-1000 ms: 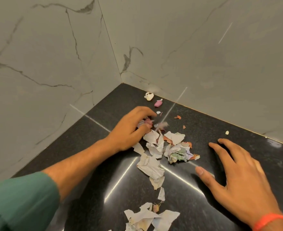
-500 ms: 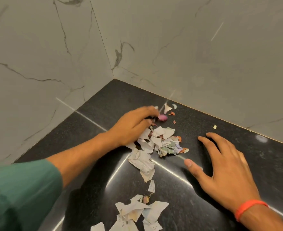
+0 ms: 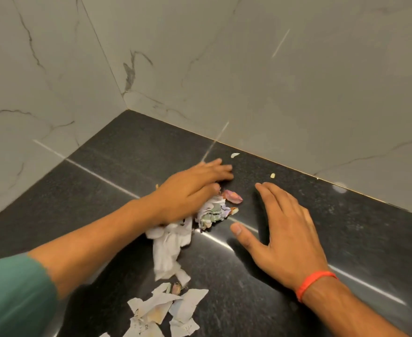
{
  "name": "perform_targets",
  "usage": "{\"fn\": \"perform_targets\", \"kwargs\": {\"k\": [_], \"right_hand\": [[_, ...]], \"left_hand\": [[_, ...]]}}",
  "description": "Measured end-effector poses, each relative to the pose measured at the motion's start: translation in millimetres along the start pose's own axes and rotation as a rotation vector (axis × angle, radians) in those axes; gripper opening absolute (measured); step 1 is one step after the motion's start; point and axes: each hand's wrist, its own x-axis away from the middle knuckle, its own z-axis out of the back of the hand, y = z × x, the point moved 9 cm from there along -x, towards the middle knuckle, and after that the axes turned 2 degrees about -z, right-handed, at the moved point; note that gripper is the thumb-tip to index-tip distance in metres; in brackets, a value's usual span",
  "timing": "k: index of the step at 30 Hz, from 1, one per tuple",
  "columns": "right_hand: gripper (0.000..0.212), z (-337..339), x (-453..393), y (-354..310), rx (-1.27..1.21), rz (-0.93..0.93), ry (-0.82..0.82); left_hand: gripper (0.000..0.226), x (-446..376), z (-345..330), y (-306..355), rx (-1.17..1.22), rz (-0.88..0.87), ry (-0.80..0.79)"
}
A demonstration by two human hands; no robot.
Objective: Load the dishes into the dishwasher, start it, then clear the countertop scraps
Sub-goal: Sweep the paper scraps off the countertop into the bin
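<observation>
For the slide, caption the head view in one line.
Left hand sweeps torn paper scraps across the black countertop toward the open right hand, near the marble corner.

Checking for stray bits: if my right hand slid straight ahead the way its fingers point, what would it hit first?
Probably the small pale scrap just beyond the right hand fingertips, then the marble wall.

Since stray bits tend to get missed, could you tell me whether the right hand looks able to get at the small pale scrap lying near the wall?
Probably yes: the right hand lies flat, its fingers pointing toward the small pale scrap, with only bare black countertop between them.
</observation>
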Motion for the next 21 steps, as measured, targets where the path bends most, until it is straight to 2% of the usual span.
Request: {"fn": "perform_targets", "kwargs": {"k": [2, 4, 7, 13, 18, 21], "right_hand": [[0.104, -0.9, 0.5, 0.0, -0.015, 0.002, -0.006], [0.107, -0.3, 0.1, -0.1, -0.02, 0.007, 0.0], [0.108, 1.0, 1.0, -1.2, -0.016, 0.012, 0.004], [0.114, 1.9, 0.8, -0.1, -0.048, -0.007, 0.016], [0.114, 0.8, 0.8, 1.8, -0.065, -0.005, 0.015], [0.107, 0.8, 0.7, 2.3, -0.077, -0.003, 0.024]], "left_hand": [[0.04, 26.8, -0.6, 19.7, 0.123, -0.032, -0.001], [0.037, 35.5, 8.2, 28.4, 0.131, -0.045, 0.037], [0.045, 5.9, 19.1, 19.2, -0.023, 0.02, 0.079], [0.068, -59.3, -12.4, -3.5, -0.292, 0.004, -0.029], [0.046, -3.2, 0.5, 23.6, -0.054, -0.025, -0.088], [0.032, 35.8, 10.8, 44.1, 0.093, -0.012, -0.09]]}}
